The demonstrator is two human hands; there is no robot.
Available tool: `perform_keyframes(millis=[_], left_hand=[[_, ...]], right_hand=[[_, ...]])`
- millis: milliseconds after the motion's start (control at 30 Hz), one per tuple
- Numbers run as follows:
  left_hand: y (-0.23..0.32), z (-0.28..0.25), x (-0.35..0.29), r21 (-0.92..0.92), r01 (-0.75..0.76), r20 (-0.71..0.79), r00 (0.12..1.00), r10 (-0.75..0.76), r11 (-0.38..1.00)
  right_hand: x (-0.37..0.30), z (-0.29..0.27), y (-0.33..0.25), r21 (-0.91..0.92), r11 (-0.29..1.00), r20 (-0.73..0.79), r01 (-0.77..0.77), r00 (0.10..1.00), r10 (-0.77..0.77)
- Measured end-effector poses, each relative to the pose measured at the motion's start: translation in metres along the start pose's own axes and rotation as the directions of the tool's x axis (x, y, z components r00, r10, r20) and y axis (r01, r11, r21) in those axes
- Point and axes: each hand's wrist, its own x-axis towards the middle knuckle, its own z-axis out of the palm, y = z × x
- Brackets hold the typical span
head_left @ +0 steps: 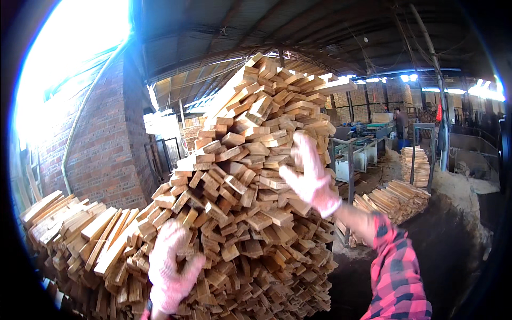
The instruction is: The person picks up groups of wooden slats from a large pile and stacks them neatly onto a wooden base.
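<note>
Both your hands are up at the pile, nothing gripped in either. Your left hand [170, 269], in a pinkish-white knit glove, has fingers extended close together, thumb out wide. Your right hand [312, 178], same glove, sits higher and further forward, fingers up, thumb held well apart. Can't tell if either palm touches wood.

Main thing: the tall heap of short, light-brown sawn wood pieces [250, 210], between and behind your hands, rising above the right one. Ends mostly face you, many tilted, stacking uneven. Left of your left hand: a lower stack of pale, longer wood strips [80, 229], running up against the heap.

Beyond that, further left, a red-brown brick wall [101, 133]. Right of your right hand: a dark upright metal post [350, 181], then a low stack of light wood strips [400, 200] on the floor. Past it, a person in dark clothing [399, 124] stands by machinery. Your right sleeve [397, 269] is red-and-black check.
</note>
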Motion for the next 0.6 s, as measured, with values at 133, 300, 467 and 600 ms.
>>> perform_keyframes(millis=[133, 300, 467, 600], left_hand=[[-0.010, 0.044, 0.141, -0.267, 0.024, -0.038, 0.999, -0.035, 0.963], [-0.040, 0.138, 0.290, -0.065, 0.064, -0.100, 0.992, -0.070, 0.996], [-0.047, 0.182, 0.370, -0.055, 0.142, -0.075, 0.986, -0.146, 0.988], [-0.059, 0.203, 0.383, 0.095, 0.207, -0.008, 0.978, -0.207, 0.974]], right_hand=[[0.111, -0.003, 0.057, -0.118, 0.972, -0.068, -0.201, 0.979, 0.194], [0.207, 0.018, 0.103, -0.226, 0.924, -0.040, -0.308, 0.951, 0.307], [0.283, 0.032, 0.100, -0.284, 0.847, 0.016, -0.449, 0.881, 0.472], [0.308, 0.048, 0.121, -0.434, 0.845, 0.180, -0.312, 0.889, 0.421]])
